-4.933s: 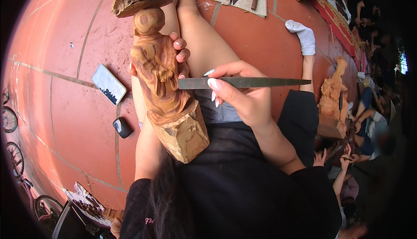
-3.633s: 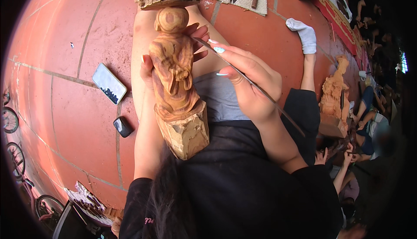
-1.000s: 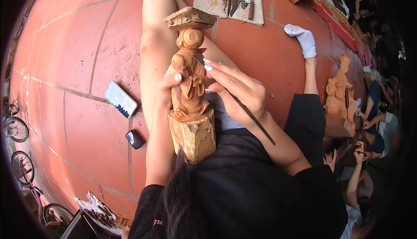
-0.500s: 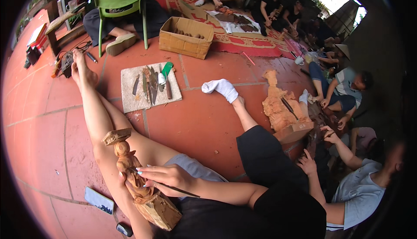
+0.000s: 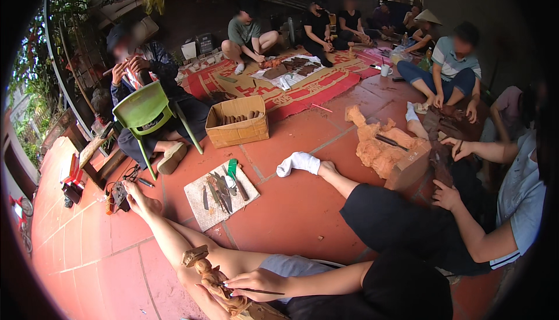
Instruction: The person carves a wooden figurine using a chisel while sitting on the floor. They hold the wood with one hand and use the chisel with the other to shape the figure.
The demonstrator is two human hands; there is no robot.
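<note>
A carved wooden figurine (image 5: 216, 280) with a broad flat top and a blocky base leans up from the lower edge, above my bare legs. My left hand (image 5: 208, 298) is closed round its far-left side, with most of the fingers hidden behind the wood. My right hand (image 5: 261, 280) is closed on a thin dark carving tool (image 5: 271, 292), whose shaft sticks out to the right. Its fingertips rest against the figurine's front. The tool's working tip is hidden by the fingers and the carving.
Ahead, a pale mat (image 5: 201, 214) carries several carving blades (image 5: 219, 193). A cardboard box (image 5: 237, 135) and a green chair (image 5: 143, 109) stand beyond. To the right lie a large wood carving (image 5: 372, 148) and a co-worker's hand (image 5: 446, 195). Other people sit around a red rug (image 5: 317, 103).
The view has tilted up, so the figurine and my hands sit lower in the picture and more of the people behind shows. My grip on the figurine and tool looks the same.
</note>
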